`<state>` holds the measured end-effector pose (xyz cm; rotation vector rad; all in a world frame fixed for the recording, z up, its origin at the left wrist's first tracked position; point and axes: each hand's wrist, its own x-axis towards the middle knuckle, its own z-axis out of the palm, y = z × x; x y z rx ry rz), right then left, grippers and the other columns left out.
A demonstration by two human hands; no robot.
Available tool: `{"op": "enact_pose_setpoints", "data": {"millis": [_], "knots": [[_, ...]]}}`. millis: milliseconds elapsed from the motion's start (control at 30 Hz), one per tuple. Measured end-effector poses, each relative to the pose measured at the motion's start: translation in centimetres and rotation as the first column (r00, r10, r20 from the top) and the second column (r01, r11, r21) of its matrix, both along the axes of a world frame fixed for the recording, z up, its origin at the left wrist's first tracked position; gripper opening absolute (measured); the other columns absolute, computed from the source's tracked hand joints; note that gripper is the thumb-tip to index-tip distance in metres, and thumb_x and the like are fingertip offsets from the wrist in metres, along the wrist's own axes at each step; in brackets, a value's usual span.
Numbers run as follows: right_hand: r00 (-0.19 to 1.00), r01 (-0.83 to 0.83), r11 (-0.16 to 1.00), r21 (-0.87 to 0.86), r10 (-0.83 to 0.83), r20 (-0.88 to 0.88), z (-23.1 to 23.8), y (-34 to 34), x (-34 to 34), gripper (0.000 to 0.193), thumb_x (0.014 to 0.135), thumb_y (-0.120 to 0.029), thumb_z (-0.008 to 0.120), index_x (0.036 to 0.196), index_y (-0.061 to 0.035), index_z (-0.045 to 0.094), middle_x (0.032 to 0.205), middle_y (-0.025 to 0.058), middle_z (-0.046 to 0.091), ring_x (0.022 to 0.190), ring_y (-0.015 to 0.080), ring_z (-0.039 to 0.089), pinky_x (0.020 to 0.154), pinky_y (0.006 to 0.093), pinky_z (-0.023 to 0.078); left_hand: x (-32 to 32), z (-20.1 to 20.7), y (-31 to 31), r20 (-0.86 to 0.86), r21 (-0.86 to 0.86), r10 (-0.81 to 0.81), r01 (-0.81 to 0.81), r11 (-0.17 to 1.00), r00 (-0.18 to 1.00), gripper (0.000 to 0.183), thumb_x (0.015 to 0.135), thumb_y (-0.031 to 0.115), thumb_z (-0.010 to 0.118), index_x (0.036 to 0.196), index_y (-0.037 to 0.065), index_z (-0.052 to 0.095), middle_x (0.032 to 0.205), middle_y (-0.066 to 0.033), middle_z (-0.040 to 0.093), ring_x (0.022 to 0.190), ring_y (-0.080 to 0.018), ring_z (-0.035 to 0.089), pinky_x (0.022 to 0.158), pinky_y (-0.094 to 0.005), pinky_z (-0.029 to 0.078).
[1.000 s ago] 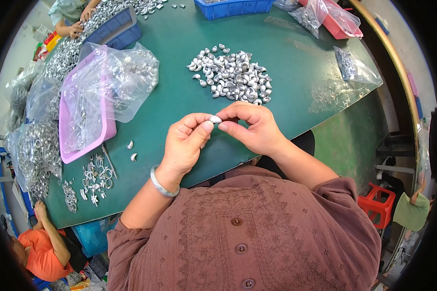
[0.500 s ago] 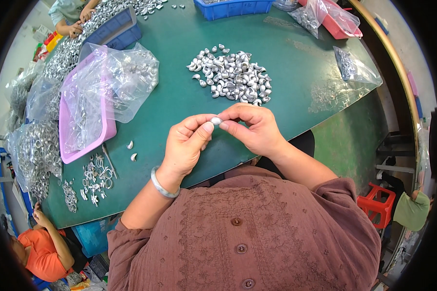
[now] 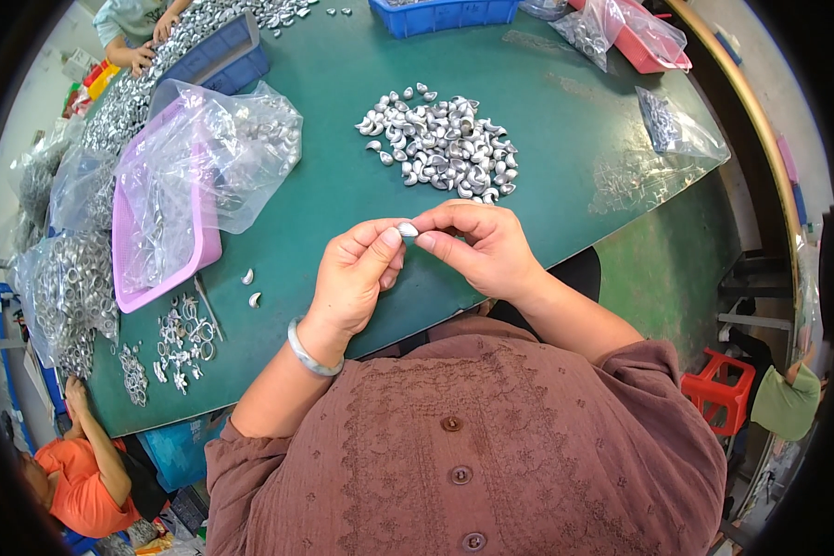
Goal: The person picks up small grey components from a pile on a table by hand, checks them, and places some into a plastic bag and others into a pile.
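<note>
Silver piece (image 3: 408, 230) runs lengthwise roughly left-right. Your left hand (image 3: 352, 269) and right hand (image 3: 486, 246) both pinch it, inside the tabletop's near edge (image 3: 406, 322).

A small silvery metal piece (image 3: 407, 229), smooth, rounded and bright on its upward face, is pinched between the left hand (image 3: 352, 273) and the right hand (image 3: 482, 246); the left thumb and forefinger grip its left part, the right fingertips its right end; it lies lengthwise from side to side, raised over the green tabletop (image 3: 329, 111); its finer surface detail is too small to tell; just beyond lies a loose heap of curved, hollow, silvery pieces (image 3: 449, 144), tumbled at mixed angles, some hollow side up; two similar loose pieces (image 3: 254, 299) lie well apart, to the left.
</note>
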<state>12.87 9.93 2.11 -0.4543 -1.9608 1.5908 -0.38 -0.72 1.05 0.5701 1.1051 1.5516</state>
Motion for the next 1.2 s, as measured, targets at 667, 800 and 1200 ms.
{"op": "enact_pose_setpoints", "data": {"millis": [667, 800, 1200], "knots": [[0.998, 0.041, 0.995, 0.086, -0.035, -0.059, -0.23, -0.50, -0.04, 0.009, 0.074, -0.001, 0.061, 0.084, -0.0004, 0.061, 0.074, 0.0036, 0.059, 0.062, 0.0071, 0.051, 0.055, 0.0202, 0.042, -0.04, 0.00, -0.23, 0.111, 0.062, -0.064, 0.057, 0.996, 0.992, 0.027, 0.086, 0.011, 0.050, 0.112, 0.003, 0.053, 0.076, -0.0005, 0.054, 0.055, -0.0036, 0.039, 0.047, -0.0150, 0.032], [0.995, 0.014, 0.994, 0.109, -0.004, -0.096, -0.35, -0.44, -0.08, 0.009, 0.075, -0.001, 0.060, 0.084, -0.0007, 0.061, 0.075, 0.0040, 0.059, 0.061, 0.0079, 0.051, 0.055, 0.0205, 0.042, -0.10, -0.02, -0.17, 0.149, 0.058, -0.084, 0.076, 0.995, 0.985, 0.025, 0.086, 0.011, 0.050, 0.110, 0.004, 0.054, 0.076, -0.0006, 0.054, 0.056, -0.0035, 0.040, 0.047, -0.0151, 0.033], [0.992, -0.102, 0.952, -0.288, 0.076, -0.099, -0.75, -0.59, -0.06, 0.012, 0.079, -0.005, 0.058, 0.089, 0.0010, 0.061, 0.077, 0.0032, 0.060, 0.066, 0.0056, 0.051, 0.060, 0.0199, 0.042, -0.04, 0.20, -0.04, 0.151, 0.040, -0.061, 0.056, 0.998, 0.987, 0.022, 0.086, 0.013, 0.051, 0.104, 0.001, 0.057, 0.072, 0.0002, 0.052, 0.054, -0.0032, 0.039, 0.045, -0.0143, 0.032]]}}
